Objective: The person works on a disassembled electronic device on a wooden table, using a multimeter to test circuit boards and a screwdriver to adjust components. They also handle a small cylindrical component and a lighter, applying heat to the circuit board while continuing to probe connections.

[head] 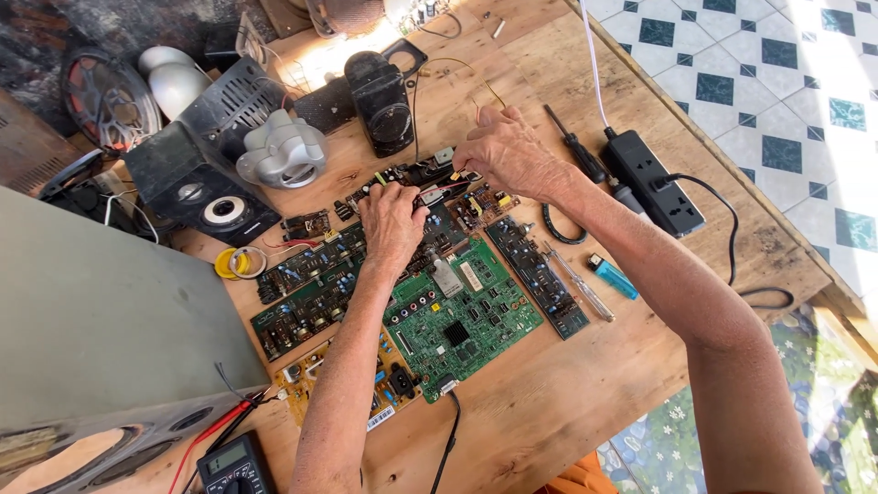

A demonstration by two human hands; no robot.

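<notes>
multimeter (226, 465): cut by bottom edge | small board (430, 174): partly hidden under hands

- Left forearm bare, rising from the bottom edge and running up and slightly rightward.
- Left hand (391, 222) palm down, back toward the camera, knuckles bent, fingertips curled and pinched together at the far side.
- Right arm bare, entering from the lower right corner, elbow bent, forearm stretching up and leftward.
- Right hand (505, 151) palm down, wrist slightly dropped, fingers curled downward with the tips tucked out of sight.
- Hands near each other, not touching, right one farther from the body.
</notes>
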